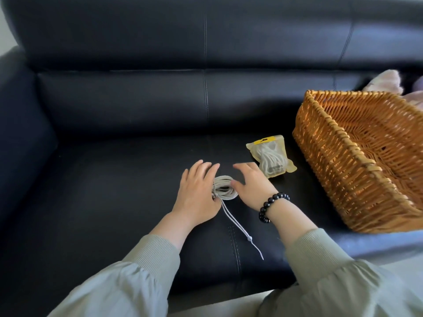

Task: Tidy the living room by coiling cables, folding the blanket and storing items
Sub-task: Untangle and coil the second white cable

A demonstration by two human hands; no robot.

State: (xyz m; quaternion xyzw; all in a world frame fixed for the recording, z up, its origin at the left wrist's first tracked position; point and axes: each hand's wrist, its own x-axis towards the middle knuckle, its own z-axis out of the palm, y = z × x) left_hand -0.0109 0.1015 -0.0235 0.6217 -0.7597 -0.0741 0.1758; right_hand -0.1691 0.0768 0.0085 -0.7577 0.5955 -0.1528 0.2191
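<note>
The white cable (pixel 225 187) lies in a round bunch on the seat of the black sofa (pixel 114 179), right between my two grips. My left grip (pixel 196 191) has its fingers out straight & lies flat vs. the left side of the bunch. My right grip (pixel 251 184) is spread wide w/ the thumb by the right side. So both are apart, not clamped on anything. I can't tell if my left thumb pins a loop, bc it's hidden.

One loose end (pixel 240 227) sticks out toward me in a straight line. I think the loops are done but that end isn't tucked in yet.

To do this bit well, I think I should:
- hold the bunch down w/ the left so the loops don't spring open
- pick up the loose end w/ the right, close to the bunch, not at the tip
- wind it round the middle a few times, snug but not too tight
- poke the tip under a loop

The sofa looks slick, so the bunch may slide if I push sideways. Press down, not across.

Next to my right wrist lies a bag (pixel 271 156) w/ more cable inside. The big woven basket (pixel 332 168) sits just past it, looks empty, prob. where both go.
</note>
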